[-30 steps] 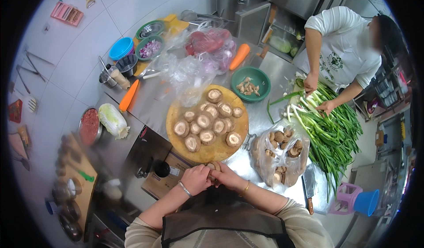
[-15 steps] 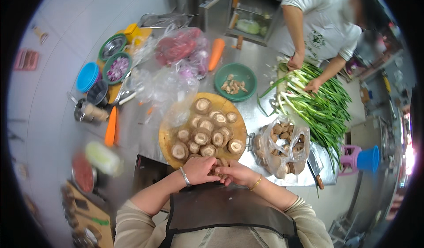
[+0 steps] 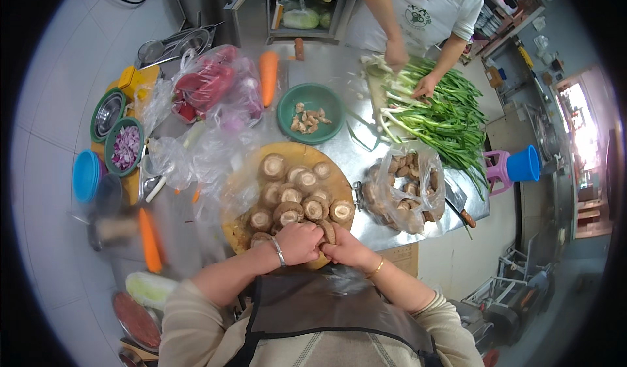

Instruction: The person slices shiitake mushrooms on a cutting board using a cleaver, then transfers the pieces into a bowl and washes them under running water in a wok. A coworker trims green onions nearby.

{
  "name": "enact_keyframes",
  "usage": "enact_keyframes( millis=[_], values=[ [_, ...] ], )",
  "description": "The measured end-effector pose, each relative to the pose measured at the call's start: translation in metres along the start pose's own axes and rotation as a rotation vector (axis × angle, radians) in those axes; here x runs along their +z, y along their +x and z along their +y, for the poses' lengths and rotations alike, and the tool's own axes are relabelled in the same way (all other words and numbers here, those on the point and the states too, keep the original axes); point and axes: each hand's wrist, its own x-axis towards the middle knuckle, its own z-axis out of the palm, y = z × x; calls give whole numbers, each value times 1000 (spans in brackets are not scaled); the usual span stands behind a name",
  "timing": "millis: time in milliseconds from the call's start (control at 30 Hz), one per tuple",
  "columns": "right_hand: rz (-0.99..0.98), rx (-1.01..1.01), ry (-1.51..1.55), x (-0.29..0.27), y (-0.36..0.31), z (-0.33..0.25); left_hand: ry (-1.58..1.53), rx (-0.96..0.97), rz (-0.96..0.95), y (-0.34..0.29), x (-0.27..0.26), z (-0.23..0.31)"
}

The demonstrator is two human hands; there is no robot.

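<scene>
left hand (image 3: 300, 244) and right hand (image 3: 347, 248), fingers curled, grip one mushroom (image 3: 327, 232) above a board (image 3: 339, 187) of others; the clear bag (image 3: 426, 164) at right holds more, a green bowl (image 3: 284, 113) beyond pale chunks (image 3: 307, 122), a farther bowl (image 3: 121, 171) chopped onion (image 3: 127, 146).

Green onions (image 3: 447, 122) near a blue bucket (image 3: 524, 163)

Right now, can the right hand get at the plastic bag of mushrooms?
Probably yes: the plastic bag sits just right of the round board, and nothing tall seems to block the right hand, though it is holding a mushroom.
</scene>
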Motion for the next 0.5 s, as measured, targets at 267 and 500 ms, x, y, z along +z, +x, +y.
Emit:
enact_keyframes(
  millis=[267, 500],
  values=[
    [-197, 79, -185, -32, -5, 11, -139, 87, -421, 34, -22, -9],
    [-129, 38, 448, -82, -7, -4, -1140, -429, -58, 90, -55, -62]
  ],
)
